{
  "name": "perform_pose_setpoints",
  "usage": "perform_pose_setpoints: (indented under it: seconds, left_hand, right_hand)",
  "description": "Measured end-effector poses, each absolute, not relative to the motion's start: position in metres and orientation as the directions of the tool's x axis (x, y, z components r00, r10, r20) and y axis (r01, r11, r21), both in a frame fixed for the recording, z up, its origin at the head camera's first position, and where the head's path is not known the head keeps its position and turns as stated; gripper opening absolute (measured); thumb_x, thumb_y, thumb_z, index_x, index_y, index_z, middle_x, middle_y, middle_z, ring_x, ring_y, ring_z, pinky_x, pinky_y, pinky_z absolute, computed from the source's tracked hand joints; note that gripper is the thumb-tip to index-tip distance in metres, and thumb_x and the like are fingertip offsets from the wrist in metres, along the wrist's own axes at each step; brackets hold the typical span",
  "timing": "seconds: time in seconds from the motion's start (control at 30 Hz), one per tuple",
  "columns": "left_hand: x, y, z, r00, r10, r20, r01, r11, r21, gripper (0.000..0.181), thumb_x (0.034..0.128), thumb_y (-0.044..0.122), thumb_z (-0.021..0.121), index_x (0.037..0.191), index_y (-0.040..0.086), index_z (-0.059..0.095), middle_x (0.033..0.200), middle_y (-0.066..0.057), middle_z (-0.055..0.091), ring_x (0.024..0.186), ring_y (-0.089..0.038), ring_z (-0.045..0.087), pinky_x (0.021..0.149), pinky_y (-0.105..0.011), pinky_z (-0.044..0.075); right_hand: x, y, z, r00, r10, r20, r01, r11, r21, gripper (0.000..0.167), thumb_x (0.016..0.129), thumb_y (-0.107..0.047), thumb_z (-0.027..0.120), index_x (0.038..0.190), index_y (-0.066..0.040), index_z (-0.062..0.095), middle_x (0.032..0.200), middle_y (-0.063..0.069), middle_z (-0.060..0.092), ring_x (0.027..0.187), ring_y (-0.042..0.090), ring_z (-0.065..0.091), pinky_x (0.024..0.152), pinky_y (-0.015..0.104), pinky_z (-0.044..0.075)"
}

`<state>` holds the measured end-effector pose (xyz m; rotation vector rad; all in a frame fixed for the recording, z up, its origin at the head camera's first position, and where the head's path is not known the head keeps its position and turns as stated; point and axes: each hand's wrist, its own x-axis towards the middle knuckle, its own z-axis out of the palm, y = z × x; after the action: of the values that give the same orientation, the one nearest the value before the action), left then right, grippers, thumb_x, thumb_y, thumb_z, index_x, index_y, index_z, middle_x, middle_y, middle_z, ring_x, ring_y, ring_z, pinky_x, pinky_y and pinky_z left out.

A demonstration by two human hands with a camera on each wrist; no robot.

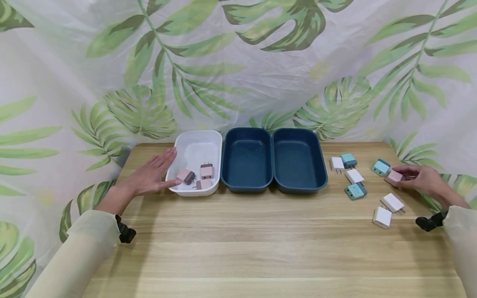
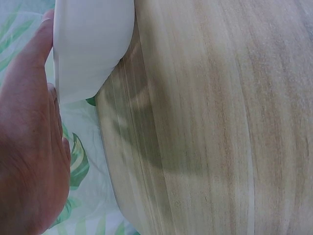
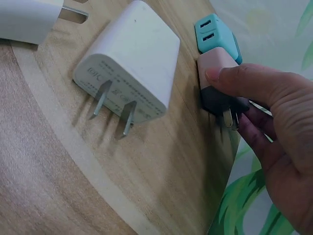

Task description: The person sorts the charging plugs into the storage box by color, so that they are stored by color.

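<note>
My right hand (image 1: 425, 180) pinches a pink and dark grey plug charger (image 3: 214, 66) between thumb and fingers at the table's right side. Its metal prongs point back toward the palm. Right beside it lies a turquoise charger (image 1: 380, 167) with two USB ports. My left hand (image 1: 149, 174), fingers extended, rests against the left rim of a white bin (image 1: 197, 193). Inside that bin are a pink charger (image 1: 206, 171), a second pink charger (image 1: 183, 175) and a third pink charger (image 1: 204, 184). In the left wrist view the fingertips are partly hidden along the bin's wall.
Two dark blue bins stand right of the white one: a middle bin (image 1: 247, 190) and a right bin (image 1: 300, 191). White chargers (image 1: 382, 217) and turquoise chargers (image 1: 355, 191) lie scattered on the wooden table (image 1: 261, 244). A leaf-patterned cloth (image 1: 261, 82) hangs behind.
</note>
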<state>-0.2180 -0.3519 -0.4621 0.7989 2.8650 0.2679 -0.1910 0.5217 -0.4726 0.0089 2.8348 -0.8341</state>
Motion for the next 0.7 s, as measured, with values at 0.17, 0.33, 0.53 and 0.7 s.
perform_pose_setpoints:
  seconds: [0.17, 0.33, 0.53, 0.7]
  left_hand:
    - [-0.218, -0.352, -0.462, -0.845, 0.521, -0.117, 0.491, 0.844, 0.215, 0.105, 0.1028, 0.057, 0.06, 0.169, 0.001, 0.0, 0.178, -0.017, -0.002, 0.164, -0.037, 0.001, 0.13, -0.061, 0.007]
    - [-0.219, -0.352, -0.462, -0.846, 0.519, -0.118, 0.49, 0.846, 0.211, 0.104, 0.1031, 0.055, 0.06, 0.169, 0.001, 0.0, 0.178, -0.017, -0.002, 0.164, -0.037, 0.001, 0.13, -0.061, 0.007]
    - [-0.219, -0.351, -0.461, -0.844, 0.523, -0.121, 0.496, 0.846, 0.197, 0.105, 0.1029, 0.056, 0.06, 0.169, 0.0, 0.001, 0.178, -0.018, -0.001, 0.164, -0.038, 0.002, 0.13, -0.061, 0.007]
    - [-0.218, -0.35, -0.459, -0.845, 0.519, -0.13, 0.495, 0.851, 0.177, 0.105, 0.1027, 0.058, 0.059, 0.169, 0.001, 0.001, 0.178, -0.018, -0.001, 0.164, -0.039, 0.003, 0.13, -0.062, 0.009]
  right_hand:
    - [-0.19, 0.52, -0.466, -0.985, -0.058, -0.16, 0.037, 0.844, -0.535, 0.066, 0.093, -0.031, 0.085, 0.139, 0.01, 0.062, 0.129, 0.037, 0.064, 0.085, -0.013, 0.053, 0.067, 0.016, 0.052]
    - [-0.19, 0.514, -0.457, -0.991, -0.096, -0.094, -0.03, 0.842, -0.539, 0.058, 0.092, -0.021, 0.086, 0.136, 0.011, 0.064, 0.125, 0.037, 0.066, 0.083, -0.014, 0.055, 0.066, 0.016, 0.053]
    - [-0.191, 0.503, -0.445, -0.992, -0.115, -0.057, -0.067, 0.841, -0.536, 0.057, 0.092, -0.02, 0.085, 0.135, 0.012, 0.065, 0.125, 0.039, 0.066, 0.085, -0.018, 0.053, 0.066, 0.013, 0.052]
    - [-0.195, 0.489, -0.434, -0.99, -0.125, -0.071, -0.07, 0.851, -0.521, 0.061, 0.092, -0.028, 0.086, 0.137, 0.007, 0.066, 0.127, 0.037, 0.066, 0.085, -0.02, 0.052, 0.066, 0.014, 0.051]
